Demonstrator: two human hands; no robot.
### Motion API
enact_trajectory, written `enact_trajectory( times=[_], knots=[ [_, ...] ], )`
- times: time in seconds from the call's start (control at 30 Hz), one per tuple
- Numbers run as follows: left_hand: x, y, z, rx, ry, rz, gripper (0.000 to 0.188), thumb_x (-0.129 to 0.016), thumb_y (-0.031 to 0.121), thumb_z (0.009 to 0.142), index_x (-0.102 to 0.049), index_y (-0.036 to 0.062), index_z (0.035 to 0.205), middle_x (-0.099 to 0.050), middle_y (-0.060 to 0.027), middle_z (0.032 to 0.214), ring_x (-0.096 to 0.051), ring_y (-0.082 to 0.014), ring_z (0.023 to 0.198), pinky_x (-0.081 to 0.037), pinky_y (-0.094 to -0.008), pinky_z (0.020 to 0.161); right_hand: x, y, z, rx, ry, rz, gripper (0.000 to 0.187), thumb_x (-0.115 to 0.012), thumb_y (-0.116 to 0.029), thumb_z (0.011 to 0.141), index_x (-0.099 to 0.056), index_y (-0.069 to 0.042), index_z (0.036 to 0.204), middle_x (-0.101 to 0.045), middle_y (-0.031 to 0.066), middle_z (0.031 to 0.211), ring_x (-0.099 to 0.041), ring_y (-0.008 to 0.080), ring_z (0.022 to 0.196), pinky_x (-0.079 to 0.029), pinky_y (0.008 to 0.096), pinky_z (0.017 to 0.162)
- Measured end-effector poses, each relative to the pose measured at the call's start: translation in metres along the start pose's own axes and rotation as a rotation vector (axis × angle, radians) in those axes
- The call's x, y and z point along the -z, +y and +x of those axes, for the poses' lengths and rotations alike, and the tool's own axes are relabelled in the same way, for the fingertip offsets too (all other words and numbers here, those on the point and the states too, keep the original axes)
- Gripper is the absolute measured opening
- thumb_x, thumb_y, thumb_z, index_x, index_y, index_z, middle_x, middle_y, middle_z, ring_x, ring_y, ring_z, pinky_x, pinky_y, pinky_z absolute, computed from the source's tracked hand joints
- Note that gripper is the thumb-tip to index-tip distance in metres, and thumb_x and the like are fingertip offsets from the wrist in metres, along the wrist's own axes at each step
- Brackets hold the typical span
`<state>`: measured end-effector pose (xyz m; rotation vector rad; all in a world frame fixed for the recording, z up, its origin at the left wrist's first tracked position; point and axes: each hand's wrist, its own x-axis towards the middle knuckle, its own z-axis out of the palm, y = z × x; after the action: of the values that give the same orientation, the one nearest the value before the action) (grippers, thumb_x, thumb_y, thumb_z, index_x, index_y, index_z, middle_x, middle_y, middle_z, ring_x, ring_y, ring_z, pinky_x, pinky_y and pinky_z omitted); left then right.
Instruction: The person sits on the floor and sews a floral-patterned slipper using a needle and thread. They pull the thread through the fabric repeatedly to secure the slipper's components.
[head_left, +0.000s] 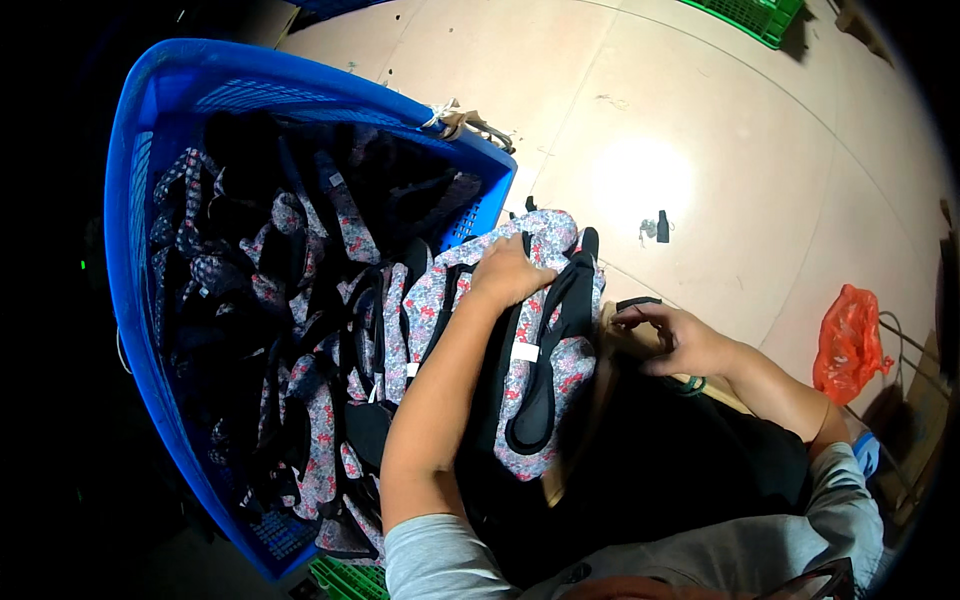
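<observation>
Padded floral-print fabric bundle with smooth, looped black straps (pixel 571 362) lies against the mesh-sided blue plastic crate (pixel 128 200). Left hand's (pixel 508 273) fingers spread wide on its upper folds; right hand's (pixel 688 341) curl beside it, their grip impossible to tell.

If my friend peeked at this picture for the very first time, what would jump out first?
Probably the big blue basket on the left, heaped with dark and flowery fabric pieces. Next, maybe the flowery piece with black straps in the middle, with the person's left hand on it. The crinkly red plastic bag on the right stands out against the pale floor too.
</observation>
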<state>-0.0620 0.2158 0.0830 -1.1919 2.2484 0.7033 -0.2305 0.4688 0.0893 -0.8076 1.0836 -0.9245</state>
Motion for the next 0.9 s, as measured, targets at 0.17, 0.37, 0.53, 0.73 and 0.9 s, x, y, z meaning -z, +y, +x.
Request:
enact_trajectory(
  times=[0.17,0.37,0.53,0.73,0.9],
  knots=[
    [-0.001,0.003,0.003,0.028,-0.001,-0.084,0.059,-0.074,0.025,0.065,-0.063,-0.0074,0.113,-0.065,-0.0292,0.115,-0.063,-0.0397,0.109,-0.049,-0.041,0.095,0.0,0.016,0.001,0.073,0.011,0.064,0.076,-0.08,-0.006,0.068,-0.051,0.0,0.138,-0.055,0.0132,0.136,-0.05,0.024,0.128,-0.036,0.0347,0.11],
    [0.062,0.02,-0.095,-0.134,0.211,-0.569,0.062,-0.077,0.021,0.064,-0.057,-0.0016,0.118,-0.065,-0.0223,0.103,-0.063,-0.0338,0.099,-0.047,-0.0377,0.092,0.003,0.008,0.001,0.007,0.007,0.053,0.076,-0.082,-0.006,0.067,-0.052,0.001,0.137,-0.055,0.0136,0.137,-0.048,0.0244,0.13,-0.034,0.0353,0.112],
    [0.081,-0.017,-0.209,-0.164,0.598,-1.363,0.081,-0.073,0.004,0.067,-0.038,0.0009,0.141,-0.06,-0.0142,0.116,-0.066,-0.028,0.099,-0.055,-0.0425,0.092,0.003,0.017,0.001,0.088,0.025,0.039,0.076,-0.083,-0.004,0.066,-0.053,-0.001,0.136,-0.055,0.0124,0.135,-0.048,0.0241,0.129,-0.034,0.0347,0.112],
    [0.072,-0.105,-0.388,0.103,1.222,-0.868,0.073,-0.07,0.015,0.071,-0.044,-0.0027,0.137,-0.061,-0.0179,0.117,-0.064,-0.0307,0.105,-0.052,-0.0435,0.094,0.0,0.008,0.0,0.085,-0.003,-0.137,0.076,-0.083,-0.004,0.067,-0.051,-0.002,0.136,-0.056,0.0089,0.133,-0.052,0.0198,0.124,-0.041,0.0327,0.105],
    [0.057,-0.129,-0.503,0.489,1.298,-0.187,0.071,-0.068,0.011,0.071,-0.047,-0.0037,0.137,-0.058,-0.0206,0.126,-0.059,-0.0336,0.114,-0.046,-0.0446,0.1,-0.001,0.007,-0.001,0.043,0.023,-0.156,0.077,-0.08,-0.006,0.066,-0.05,-0.003,0.137,-0.057,0.0058,0.128,-0.052,0.015,0.119,-0.043,0.028,0.096]
  ],
)
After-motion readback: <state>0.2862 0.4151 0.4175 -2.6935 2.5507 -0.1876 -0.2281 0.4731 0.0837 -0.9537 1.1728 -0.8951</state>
